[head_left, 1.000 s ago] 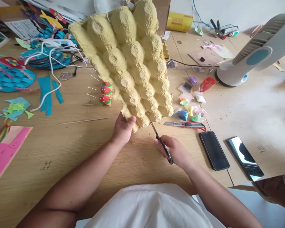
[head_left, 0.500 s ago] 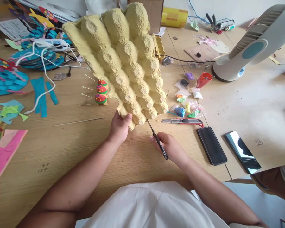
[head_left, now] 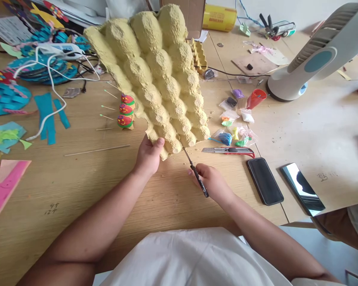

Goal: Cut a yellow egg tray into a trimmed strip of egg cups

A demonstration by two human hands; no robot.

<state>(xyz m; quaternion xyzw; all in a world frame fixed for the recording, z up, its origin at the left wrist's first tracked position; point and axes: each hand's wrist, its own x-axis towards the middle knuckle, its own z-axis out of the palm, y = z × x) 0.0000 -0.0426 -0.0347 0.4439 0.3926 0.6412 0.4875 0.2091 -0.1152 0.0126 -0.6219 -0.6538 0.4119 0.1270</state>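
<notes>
"Where does the yellow, knobbly pulp egg tray (head_left: 167,85) lie from each grip?"

"The left hand (head_left: 149,155) is nearer, pinching its near edge, thumb uppermost; the long axis runs forward, away from the person."

"And the right hand (head_left: 212,182)?"

"Wrapped round black-handled metal scissors (head_left: 197,175), apart from the tray, which lies forward and left; the blades reach its near edge."

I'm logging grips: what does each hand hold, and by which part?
Left hand: yellow egg tray, by its near left corner. Right hand: scissors, by the black handles.
</notes>
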